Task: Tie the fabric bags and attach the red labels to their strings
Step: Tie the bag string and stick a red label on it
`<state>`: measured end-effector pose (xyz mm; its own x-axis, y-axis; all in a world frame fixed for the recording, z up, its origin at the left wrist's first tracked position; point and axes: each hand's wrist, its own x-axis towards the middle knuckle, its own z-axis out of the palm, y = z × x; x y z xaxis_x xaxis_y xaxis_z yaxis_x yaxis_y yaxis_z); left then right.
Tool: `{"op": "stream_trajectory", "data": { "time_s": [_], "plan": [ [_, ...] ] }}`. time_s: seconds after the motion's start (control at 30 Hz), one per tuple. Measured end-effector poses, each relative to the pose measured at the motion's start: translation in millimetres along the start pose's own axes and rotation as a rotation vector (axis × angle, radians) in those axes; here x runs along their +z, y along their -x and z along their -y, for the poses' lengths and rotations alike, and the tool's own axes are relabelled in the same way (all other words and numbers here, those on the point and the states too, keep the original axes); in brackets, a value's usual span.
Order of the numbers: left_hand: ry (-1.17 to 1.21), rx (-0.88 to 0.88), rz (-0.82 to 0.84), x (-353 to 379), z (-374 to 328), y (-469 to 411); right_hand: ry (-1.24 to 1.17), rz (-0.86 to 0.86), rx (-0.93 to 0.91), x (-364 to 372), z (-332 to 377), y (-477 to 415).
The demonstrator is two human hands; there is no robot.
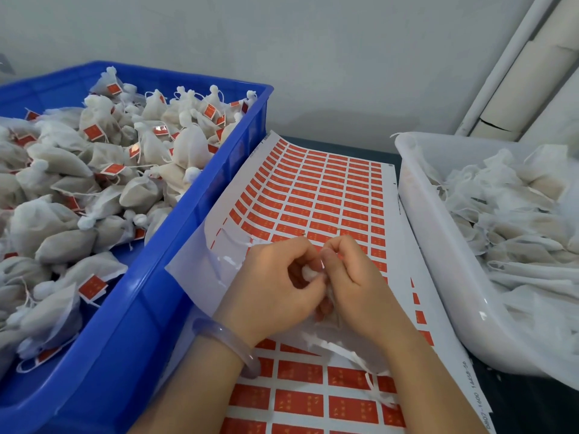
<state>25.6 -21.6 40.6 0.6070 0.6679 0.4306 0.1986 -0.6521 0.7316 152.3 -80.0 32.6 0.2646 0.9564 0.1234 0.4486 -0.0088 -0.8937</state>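
The fingers (296, 253) of the left hand (272, 280) are curled and pinched on the bunched white neck of a fabric bag (306, 272). The neck is gripped from the other side by the right hand (354, 277), so the bag is held between both hands just above the desk.

At the far left, a blue crate (200, 214) is piled with finished bags (94, 170), knotted and carrying red tags. Beside it, under the hands, a sheet of red labels (329, 189) is spread out, with some spaces near the hands already peeled bare. The body of the held bag is mostly hidden beneath the right palm, and a white strip (341, 347) that may be its string is trailed over the sheet. To the right, a white tub (438, 245) is filled with untied bags (517, 214).

The tying step is judged to be in hand, since no label can be seen on this bag. Next, the knot would need to be drawn tight. One hand would then have to be freed so that a label can be lifted from the sheet and folded round the string.
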Motion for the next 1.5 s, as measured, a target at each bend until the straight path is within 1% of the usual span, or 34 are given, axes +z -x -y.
{"op": "stream_trajectory", "data": {
  "time_s": [0.1, 0.23, 0.37, 0.47, 0.6, 0.77, 0.9, 1.0, 1.1, 1.2, 1.27, 1.33, 1.4, 1.5],
  "plan": [
    [0.009, -0.009, -0.045, -3.5, -0.1, -1.8, -0.015, -0.037, -0.024, -2.0, 2.5, 0.3],
    [0.031, -0.057, -0.049, -2.3, 0.9, -0.9, -0.008, -0.051, -0.057, -2.1, 3.5, 1.5],
    [0.293, -0.266, -0.040, 2.0, -4.2, -4.5, -0.073, -0.080, -0.064, -1.4, 6.0, 3.1],
    [0.397, -0.309, -0.054, 0.2, -5.9, -6.8, -0.100, -0.112, -0.112, 0.0, 9.4, 3.3],
    [0.388, -0.312, -0.030, 3.0, -2.7, -7.7, -0.043, -0.160, -0.168, 2.9, 6.1, 2.4],
    [0.469, -0.373, -0.016, 2.6, 1.7, -8.3, -0.023, -0.208, -0.184, 6.9, 3.3, 3.3],
    [0.368, -0.373, -0.035, 5.2, 1.1, -8.3, -0.078, -0.262, -0.196, 12.2, 6.1, 3.0],
    [0.273, -0.328, -0.048, 6.6, 0.3, -7.1, -0.208, -0.250, -0.109, 14.0, 9.5, 3.3],
    [0.276, -0.310, -0.085, 4.5, 1.1, -7.3, -0.465, -0.170, 0.026, 14.5, 13.1, 3.9],
    [0.280, -0.271, -0.111, 3.3, 0.5, -6.6, -0.743, -0.092, 0.066, 14.8, 16.5, 3.6],
    [0.233, -0.215, -0.122, 3.8, -0.6, -5.4, -0.888, -0.066, 0.078, 13.8, 17.9, 2.9],
    [0.185, -0.162, -0.122, 5.0, -1.0, -5.3, -0.951, -0.074, 0.083, 11.0, 17.6, 1.6],
    [0.153, -0.124, -0.129, 6.1, 0.6, -5.2, -0.952, -0.080, 0.081, 8.0, 18.4, 0.2],
    [0.167, -0.113, -0.105, 7.7, 3.0, -3.8, -0.966, -0.097, 0.113, 5.2, 17.6, -1.6]
  ]
}}
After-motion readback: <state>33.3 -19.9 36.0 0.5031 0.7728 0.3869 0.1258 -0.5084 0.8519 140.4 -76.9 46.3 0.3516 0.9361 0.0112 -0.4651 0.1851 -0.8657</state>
